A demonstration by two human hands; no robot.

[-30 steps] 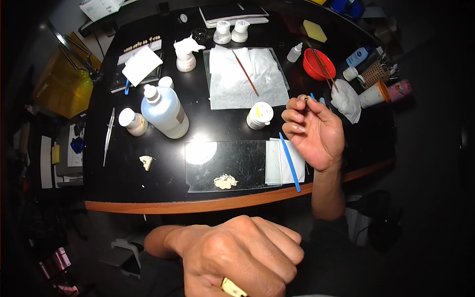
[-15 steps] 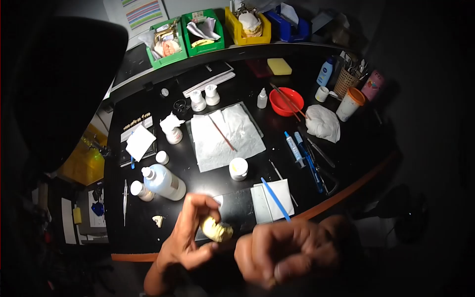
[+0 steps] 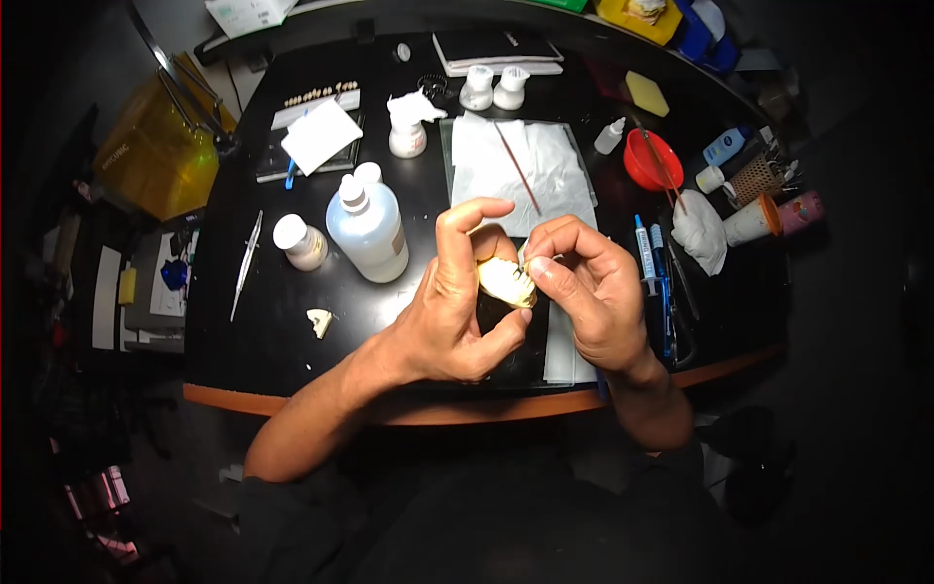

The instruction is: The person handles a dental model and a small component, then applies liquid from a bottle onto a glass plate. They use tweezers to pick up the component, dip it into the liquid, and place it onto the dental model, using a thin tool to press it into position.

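Observation:
A pale yellow dental plaster model [image 3: 504,284] is gripped between the thumb and fingers of my left hand [image 3: 449,307], raised over the front part of the desk. My right hand [image 3: 593,292] meets the model at its right side, thumb and forefinger pinched together against it. Whatever sits in that pinch is too small or too hidden to name. Below my right hand, a white pad [image 3: 564,350] shows partly on the desk. Off to the left lies a small cream-coloured plaster piece [image 3: 319,322].
Left of my hands stand a large clear bottle [image 3: 370,234] and a white-capped jar [image 3: 300,243], with tweezers [image 3: 247,265] beyond. Behind are white tissue [image 3: 477,165] with a thin brush [image 3: 518,167]. A red bowl [image 3: 650,161], syringe [image 3: 645,255] and crumpled cloth [image 3: 699,234] are right.
My right hand has come up to the model in my left hand; before, the two were apart. The view has shifted, so both hands now appear higher in it.

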